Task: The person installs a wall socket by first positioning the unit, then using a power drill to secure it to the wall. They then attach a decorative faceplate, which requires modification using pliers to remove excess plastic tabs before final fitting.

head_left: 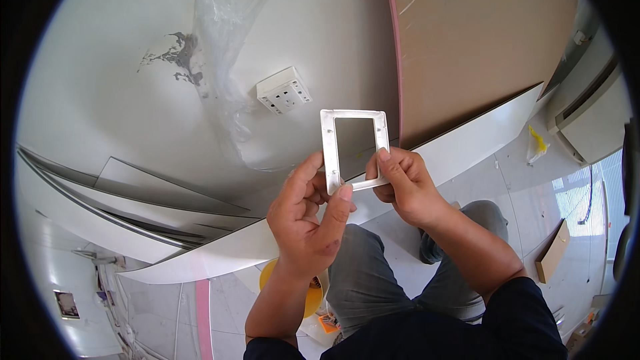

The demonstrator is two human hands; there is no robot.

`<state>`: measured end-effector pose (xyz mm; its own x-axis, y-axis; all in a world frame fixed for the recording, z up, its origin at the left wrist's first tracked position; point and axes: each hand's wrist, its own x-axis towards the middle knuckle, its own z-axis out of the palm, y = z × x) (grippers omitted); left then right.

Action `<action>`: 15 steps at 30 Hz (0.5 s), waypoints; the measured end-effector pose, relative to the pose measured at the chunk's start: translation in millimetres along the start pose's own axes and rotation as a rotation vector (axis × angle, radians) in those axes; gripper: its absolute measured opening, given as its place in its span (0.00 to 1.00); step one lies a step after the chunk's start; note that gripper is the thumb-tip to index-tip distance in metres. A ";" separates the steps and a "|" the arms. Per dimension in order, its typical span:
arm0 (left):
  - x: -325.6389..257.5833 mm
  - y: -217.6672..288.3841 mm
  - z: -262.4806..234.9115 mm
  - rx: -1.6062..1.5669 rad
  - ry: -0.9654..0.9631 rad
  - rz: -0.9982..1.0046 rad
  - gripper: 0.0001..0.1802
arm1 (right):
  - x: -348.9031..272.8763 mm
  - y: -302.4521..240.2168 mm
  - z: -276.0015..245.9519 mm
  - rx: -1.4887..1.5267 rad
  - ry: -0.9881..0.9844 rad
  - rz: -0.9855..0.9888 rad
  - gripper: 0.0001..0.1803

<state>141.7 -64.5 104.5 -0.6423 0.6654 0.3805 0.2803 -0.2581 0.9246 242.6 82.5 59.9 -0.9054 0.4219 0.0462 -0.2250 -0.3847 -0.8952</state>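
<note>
Our fingers [344, 193] are closed on the lower end of a white rectangular plastic frame [354, 149], an open surround with small screw holes in its corners. Our left hand [308, 220] pinches its lower left side between thumb and forefinger, and our right hand [405, 187] grips the lower right side, thumb laid along the edge. We hold the frame up in front of us, above our knees, its open middle showing the white wall behind.

On that wall, just to the far left of the frame, sits a white square socket block [284, 90], with a sheet of clear plastic film [227, 60] hanging beside it. White panels [167, 227] lean to the near left, and a tan board [480, 33] stands to the far right.

We judge that we are at the stage of lining the frame up by hand. The next move calls for carrying it left to the socket block, square and level, without loosening either pinch.
</note>
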 end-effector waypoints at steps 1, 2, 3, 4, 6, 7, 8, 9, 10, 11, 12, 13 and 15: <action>-0.3 -1.0 -1.9 -0.002 -0.011 0.001 0.26 | -0.5 -0.4 0.4 -0.023 0.011 -0.027 0.25; -0.7 -2.1 -4.8 -0.002 -0.022 0.002 0.26 | -1.0 -0.6 0.8 -0.045 0.021 -0.054 0.24; -1.0 -3.2 -6.6 -0.002 -0.033 0.003 0.26 | -1.6 -0.5 1.4 -0.067 0.032 -0.081 0.24; -1.1 -3.8 -7.0 0.002 -0.025 0.007 0.25 | -2.0 0.0 2.9 -0.130 0.055 -0.161 0.22; -1.5 -5.0 -8.5 0.012 -0.007 0.015 0.24 | -3.1 2.3 7.6 -0.254 0.101 -0.320 0.20; -1.6 -6.1 -8.8 0.021 0.010 0.029 0.23 | -4.8 2.2 8.8 -0.318 0.108 -0.361 0.18; -1.7 -7.5 -8.8 0.030 0.029 0.043 0.22 | -6.7 1.5 10.0 -0.382 0.114 -0.402 0.17; -1.7 -8.8 -9.3 0.039 0.048 0.058 0.21 | -7.9 1.2 11.1 -0.445 0.119 -0.444 0.16; -1.6 -9.9 -10.5 0.054 0.052 0.067 0.20 | -8.3 1.7 12.3 -0.474 0.119 -0.471 0.14; -1.5 -11.2 -11.4 0.067 0.056 0.075 0.20 | -8.7 2.2 13.1 -0.504 0.119 -0.497 0.13; -1.2 -12.3 -12.3 0.080 0.060 0.084 0.19 | -8.5 2.6 13.5 -0.534 0.118 -0.523 0.11; -0.7 -13.1 -13.3 0.104 0.061 0.104 0.19 | -6.8 4.4 12.5 -0.577 0.113 -0.583 0.09; 0.4 -14.1 -15.2 0.151 0.060 0.146 0.18 | -2.7 9.0 9.9 -0.663 0.104 -0.703 0.06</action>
<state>126.6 -71.1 91.9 -0.6272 0.5841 0.5152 0.4743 -0.2382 0.8475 239.4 69.8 56.1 -0.5980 0.4616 0.6552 -0.4251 0.5104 -0.7475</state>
